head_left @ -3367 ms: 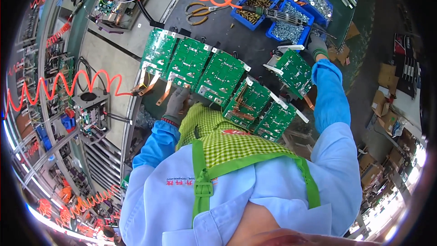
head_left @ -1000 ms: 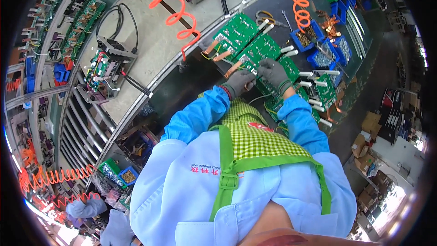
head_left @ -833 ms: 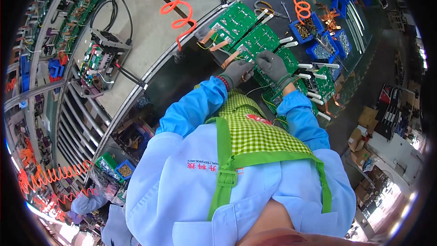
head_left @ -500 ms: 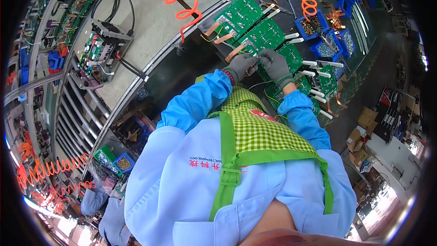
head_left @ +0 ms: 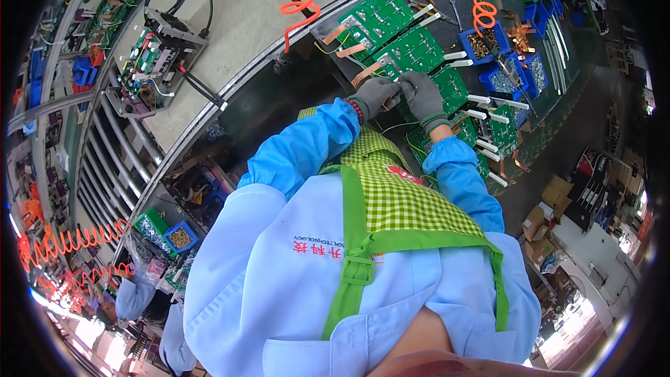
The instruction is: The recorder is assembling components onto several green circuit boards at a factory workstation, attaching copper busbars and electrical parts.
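Note:
Both my hands wear grey gloves and meet at the near edge of a row of green circuit boards (head_left: 412,50). My left hand (head_left: 377,100) is closed, its fingertips pinched around something too small to make out. Against it, the fingers of my right hand (head_left: 423,96) are also bent and pressed together, hiding whatever is in them. Just beyond my left hand a flat copper strip (head_left: 368,73) sticks out from a board. White strips (head_left: 458,63) project from the boards' right side. A thin yellow wire (head_left: 328,52) loops at their left.
Blue bins (head_left: 481,43) of small metal parts stand right of the boards, beside loose copper pieces (head_left: 520,33). Pliers (head_left: 421,4) and a wrench (head_left: 456,11) lie beyond. Orange coiled hoses (head_left: 484,7) hang over the bench. An electronic unit (head_left: 150,63) sits at left on the conveyor.
The view has shifted slightly, so the bench appears a little lower and to the right. My hands stay together at the boards' near edge, fingers still closed.

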`<state>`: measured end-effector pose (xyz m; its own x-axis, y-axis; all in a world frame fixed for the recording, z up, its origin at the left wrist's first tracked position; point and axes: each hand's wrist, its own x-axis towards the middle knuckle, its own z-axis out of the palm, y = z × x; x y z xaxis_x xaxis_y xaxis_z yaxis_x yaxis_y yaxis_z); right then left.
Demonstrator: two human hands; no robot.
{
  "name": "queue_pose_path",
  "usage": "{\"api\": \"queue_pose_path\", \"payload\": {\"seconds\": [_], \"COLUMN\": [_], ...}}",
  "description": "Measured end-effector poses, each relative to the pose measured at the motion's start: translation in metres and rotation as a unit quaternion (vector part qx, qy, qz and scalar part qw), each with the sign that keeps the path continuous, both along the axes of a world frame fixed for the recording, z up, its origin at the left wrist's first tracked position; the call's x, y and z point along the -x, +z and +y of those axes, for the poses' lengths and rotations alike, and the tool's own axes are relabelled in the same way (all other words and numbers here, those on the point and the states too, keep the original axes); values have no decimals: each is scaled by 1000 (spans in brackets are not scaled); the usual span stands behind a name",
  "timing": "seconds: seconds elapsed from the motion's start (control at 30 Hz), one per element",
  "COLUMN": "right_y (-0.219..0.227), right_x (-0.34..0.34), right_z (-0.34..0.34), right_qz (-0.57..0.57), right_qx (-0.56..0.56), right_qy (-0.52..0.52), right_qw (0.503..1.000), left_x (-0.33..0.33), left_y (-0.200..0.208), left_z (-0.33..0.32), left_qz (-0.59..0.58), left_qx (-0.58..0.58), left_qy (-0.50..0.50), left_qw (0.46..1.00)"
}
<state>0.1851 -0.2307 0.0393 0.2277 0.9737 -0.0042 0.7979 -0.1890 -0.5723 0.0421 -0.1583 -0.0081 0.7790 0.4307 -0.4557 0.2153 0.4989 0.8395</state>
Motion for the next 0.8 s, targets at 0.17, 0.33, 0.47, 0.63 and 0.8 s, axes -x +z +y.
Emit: {"api": "queue_pose_path", "payload": {"seconds": [0.17,0.33,0.47,0.63,0.8], "right_y": [9,4,3,1,0], "right_x": [4,4,8,12,9], "right_z": [-4,-5,-3,-1,-1], "right_qz": [11,14,8,-21,-62], "right_qx": [-25,-29,-31,4,70], "right_qy": [18,16,-14,-54,-73], "right_qw": [999,999,999,998,993], "left_x": [7,7,-1,0,0], "left_y": [-4,-8,-3,-6,-5], "left_z": [1,1,-1,-2,-3], "left_qz": [-12,-133,-12,-38,-64], "left_qx": [-151,-336,206,175,166], "left_qy": [-31,-15,83,69,60], "left_qw": [988,932,975,981,982]}}
